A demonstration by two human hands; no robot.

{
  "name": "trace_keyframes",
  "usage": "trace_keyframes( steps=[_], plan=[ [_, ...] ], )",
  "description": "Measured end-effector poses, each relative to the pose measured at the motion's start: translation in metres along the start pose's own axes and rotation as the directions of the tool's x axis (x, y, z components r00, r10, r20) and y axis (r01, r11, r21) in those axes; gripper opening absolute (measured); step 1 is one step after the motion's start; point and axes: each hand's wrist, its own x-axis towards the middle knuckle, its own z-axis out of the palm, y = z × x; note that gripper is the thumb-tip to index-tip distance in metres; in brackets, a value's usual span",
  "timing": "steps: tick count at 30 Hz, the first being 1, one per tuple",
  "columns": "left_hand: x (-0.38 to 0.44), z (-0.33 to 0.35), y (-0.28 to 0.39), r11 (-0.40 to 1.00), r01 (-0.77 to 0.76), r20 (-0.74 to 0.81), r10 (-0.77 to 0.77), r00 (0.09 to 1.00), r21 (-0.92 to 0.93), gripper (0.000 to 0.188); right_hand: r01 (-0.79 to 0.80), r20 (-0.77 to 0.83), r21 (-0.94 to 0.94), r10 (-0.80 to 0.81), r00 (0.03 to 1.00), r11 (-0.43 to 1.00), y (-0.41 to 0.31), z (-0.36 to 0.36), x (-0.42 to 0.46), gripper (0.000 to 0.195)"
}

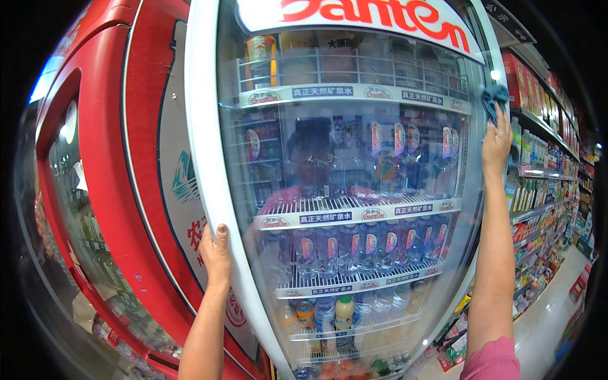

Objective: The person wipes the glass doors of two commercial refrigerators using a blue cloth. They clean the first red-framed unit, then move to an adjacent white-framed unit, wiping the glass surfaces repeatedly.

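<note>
A glass-door drinks refrigerator with a white frame stands before me, bottles lined up on its wire shelves. My left hand rests against the left edge of the frame, thumb up, holding no loose thing. At the upper right, my right hand presses a dark blue cloth to the right side of the door frame. Behind the glass are rows of clear water bottles, a bottle with a green cap and an orange can. Reflections partly veil the upper shelves.
A red refrigerator stands close on the left. Store shelves with bottles, red boxes and small packaged goods run along the right, above a pale floor. Packaged goods lie low beside the refrigerator's right edge.
</note>
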Motion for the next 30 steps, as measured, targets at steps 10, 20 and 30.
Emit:
trace_keyframes(
  steps=[10,20,30],
  plan=[
    [0.0,0.003,-0.012,0.998,-0.054,-0.036,0.055,0.998,0.03,0.076,0.081,0.006,0.002,-0.081,0.997,0.997,-0.252,0.07,0.108,0.036],
    [-0.003,0.006,0.001,1.0,0.015,-0.015,-0.015,1.0,0.01,0.072,0.589,-0.113,0.549,-0.646,0.755,0.593,-0.428,0.054,0.014,0.03],
    [0.001,-0.004,-0.01,1.0,0.016,-0.023,-0.016,1.0,0.011,0.08,0.169,0.031,0.059,-0.172,0.985,0.984,-0.025,0.026,0.067,0.043]
  ],
)
